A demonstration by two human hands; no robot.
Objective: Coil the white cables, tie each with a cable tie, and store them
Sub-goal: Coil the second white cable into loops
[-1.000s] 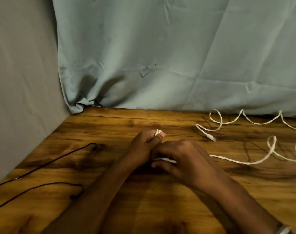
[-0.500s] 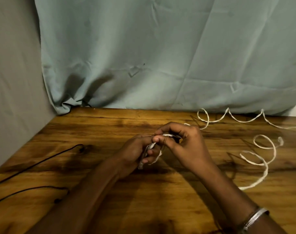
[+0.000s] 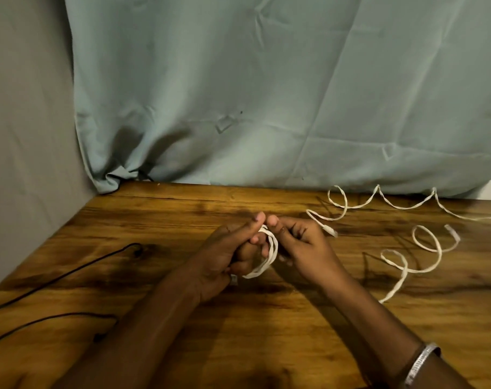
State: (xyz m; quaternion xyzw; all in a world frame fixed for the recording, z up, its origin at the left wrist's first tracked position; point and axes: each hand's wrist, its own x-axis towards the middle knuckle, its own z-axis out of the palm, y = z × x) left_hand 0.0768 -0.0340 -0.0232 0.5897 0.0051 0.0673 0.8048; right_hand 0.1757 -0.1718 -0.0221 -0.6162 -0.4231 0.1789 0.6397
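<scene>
I keep the white cable (image 3: 266, 255) looped around my left hand (image 3: 227, 256) as a spool above the desk (image 3: 266, 332), my right hand (image 3: 300, 244) grip pinching it to guide each turn.

A dim wooden table (image 3: 266, 346) meets a grey wall (image 3: 22, 136) and pale-green curtain (image 3: 266, 94).

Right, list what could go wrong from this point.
1. The few loops held by the left hand look loose; they may spring open before tying.
2. The uncoiled tail curls over itself and could kink as the right hand draws it in.
3. It may snag the second white cable nearby.
</scene>
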